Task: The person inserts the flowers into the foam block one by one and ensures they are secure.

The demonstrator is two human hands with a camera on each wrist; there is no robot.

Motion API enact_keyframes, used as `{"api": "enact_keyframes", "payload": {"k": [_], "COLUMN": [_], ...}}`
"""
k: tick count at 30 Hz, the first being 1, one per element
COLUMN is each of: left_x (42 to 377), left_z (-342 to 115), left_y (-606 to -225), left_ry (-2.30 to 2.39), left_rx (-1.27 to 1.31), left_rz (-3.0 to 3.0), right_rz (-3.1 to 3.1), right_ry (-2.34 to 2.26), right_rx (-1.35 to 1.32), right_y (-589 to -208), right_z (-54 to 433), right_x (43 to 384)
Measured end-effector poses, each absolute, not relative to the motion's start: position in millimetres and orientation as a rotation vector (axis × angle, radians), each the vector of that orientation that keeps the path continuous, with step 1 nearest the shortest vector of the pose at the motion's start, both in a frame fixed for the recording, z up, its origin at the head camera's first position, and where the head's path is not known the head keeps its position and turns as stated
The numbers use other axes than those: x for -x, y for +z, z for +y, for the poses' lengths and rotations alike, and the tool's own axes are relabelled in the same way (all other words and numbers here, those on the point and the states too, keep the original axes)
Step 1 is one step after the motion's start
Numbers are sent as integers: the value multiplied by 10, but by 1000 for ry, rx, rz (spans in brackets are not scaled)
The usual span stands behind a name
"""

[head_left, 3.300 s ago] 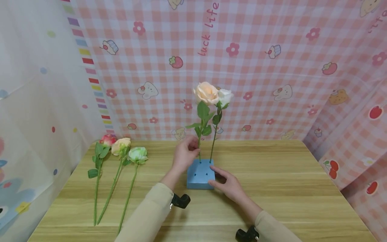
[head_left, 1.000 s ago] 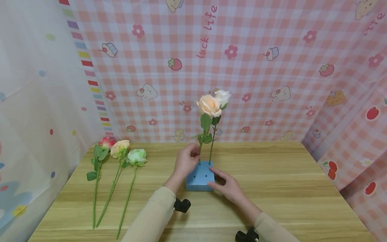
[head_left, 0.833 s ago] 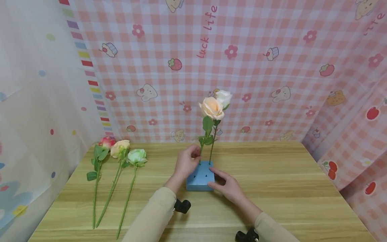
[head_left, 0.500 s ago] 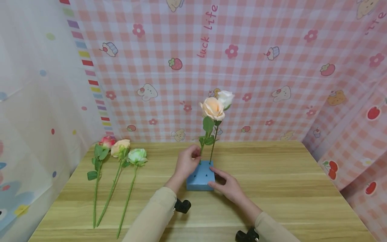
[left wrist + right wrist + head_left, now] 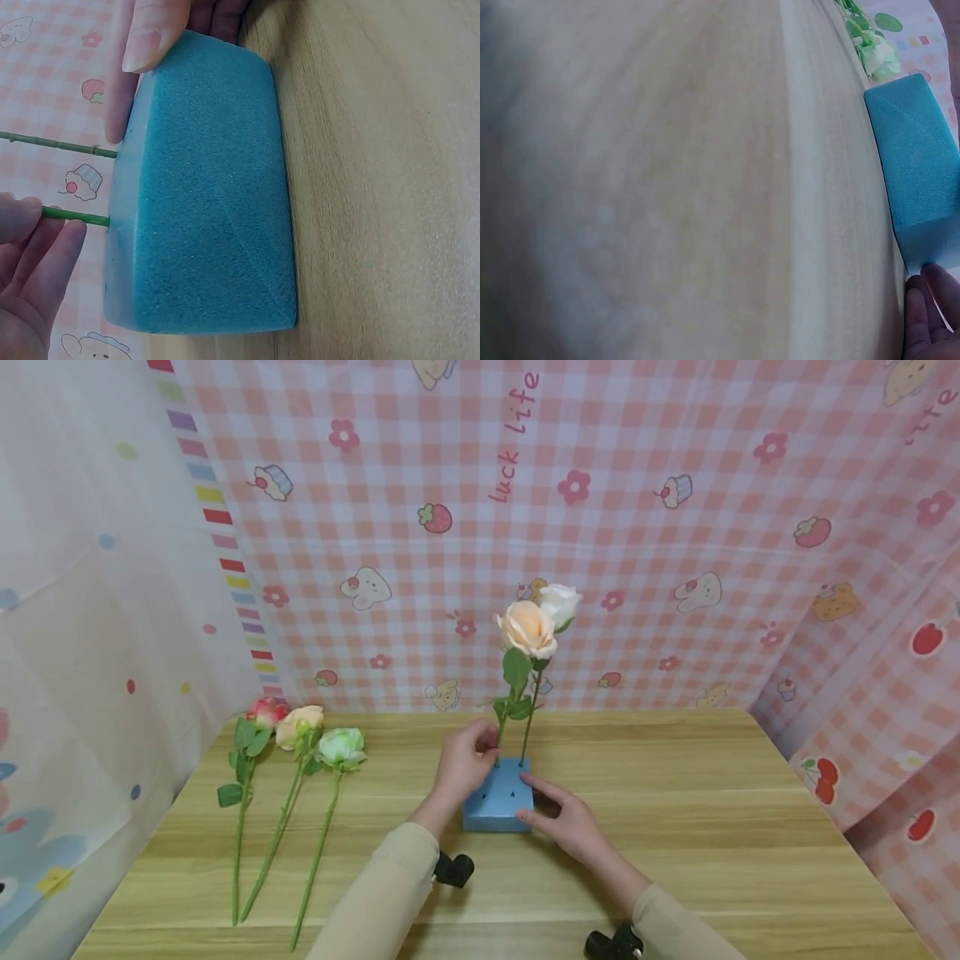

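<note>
In the head view, a blue foam block (image 5: 497, 820) with small holes sits mid-table. A peach rose (image 5: 527, 628) and a white rose (image 5: 561, 603) stand in its back holes, leaning slightly right. My left hand (image 5: 463, 760) pinches the peach rose's stem low down; the left wrist view shows the green stem (image 5: 90, 218) between thumb and fingers, just above the foam. My right hand (image 5: 570, 822) holds the block's right side, with the thumb (image 5: 154, 34) over its edge and a finger along the top. Two front holes show bare.
Left on the wooden table (image 5: 675, 793) lie a pink-red rose (image 5: 267, 710), a yellow-peach rose (image 5: 300, 727) and a green rose (image 5: 342, 747), stems toward the front. A checked cloth (image 5: 637, 552) hangs behind the table.
Since the earliest frame the peach rose has sunk lower and tilted to the right, and my left hand has come down with its stem. My right hand stays at the block. Little differs over the last half second.
</note>
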State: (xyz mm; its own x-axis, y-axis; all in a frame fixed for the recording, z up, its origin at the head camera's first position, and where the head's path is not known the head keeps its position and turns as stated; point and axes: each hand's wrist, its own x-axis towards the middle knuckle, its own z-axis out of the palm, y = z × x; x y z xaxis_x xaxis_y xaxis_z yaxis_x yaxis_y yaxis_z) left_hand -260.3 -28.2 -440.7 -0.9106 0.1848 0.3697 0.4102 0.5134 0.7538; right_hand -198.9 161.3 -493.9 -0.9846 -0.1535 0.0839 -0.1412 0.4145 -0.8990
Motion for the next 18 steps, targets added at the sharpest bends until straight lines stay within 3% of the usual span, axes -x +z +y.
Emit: {"api": "enact_keyframes", "payload": {"k": [18], "left_x": [2616], "left_z": [-285], "left_y": [-4476], "left_ry": [-1302], "left_rx": [522], "left_rz": [-2498], "right_rz": [2627], "right_ry": [-1665], "right_rx": [286], "right_y": [-4957], "right_z": [1625], "right_x": [1986]}}
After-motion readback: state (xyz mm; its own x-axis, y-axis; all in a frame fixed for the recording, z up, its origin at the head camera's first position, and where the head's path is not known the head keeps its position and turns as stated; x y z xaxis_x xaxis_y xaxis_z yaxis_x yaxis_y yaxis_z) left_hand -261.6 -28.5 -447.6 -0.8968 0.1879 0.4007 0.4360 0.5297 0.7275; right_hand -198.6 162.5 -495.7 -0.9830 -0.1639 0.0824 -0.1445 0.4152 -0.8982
